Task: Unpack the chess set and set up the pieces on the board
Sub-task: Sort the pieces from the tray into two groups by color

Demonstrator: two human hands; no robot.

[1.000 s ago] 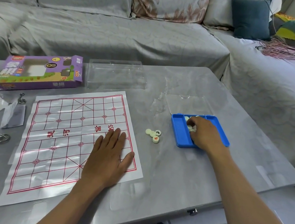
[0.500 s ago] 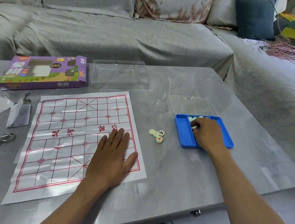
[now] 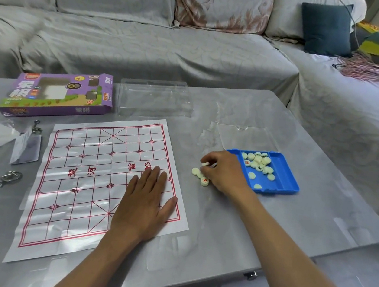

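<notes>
Left hand (image 3: pixel 144 204) flat on white red-lined paper board (image 3: pixel 95 179) — right hand (image 3: pixel 224 172) pinches pale round piece (image 3: pixel 205 164) by blue plastic tray (image 3: pixel 285 178).

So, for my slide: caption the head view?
Left hand flattens paper board; right hand pinches a piece beside blue tray.

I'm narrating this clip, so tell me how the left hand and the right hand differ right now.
The left hand lies flat with fingers straight on the board; the right hand is curled, pinching a pale piece. The left rests on paper, the right hovers by a small pile on the table, beside the blue tray. Both are bare and reach in from below.
</notes>
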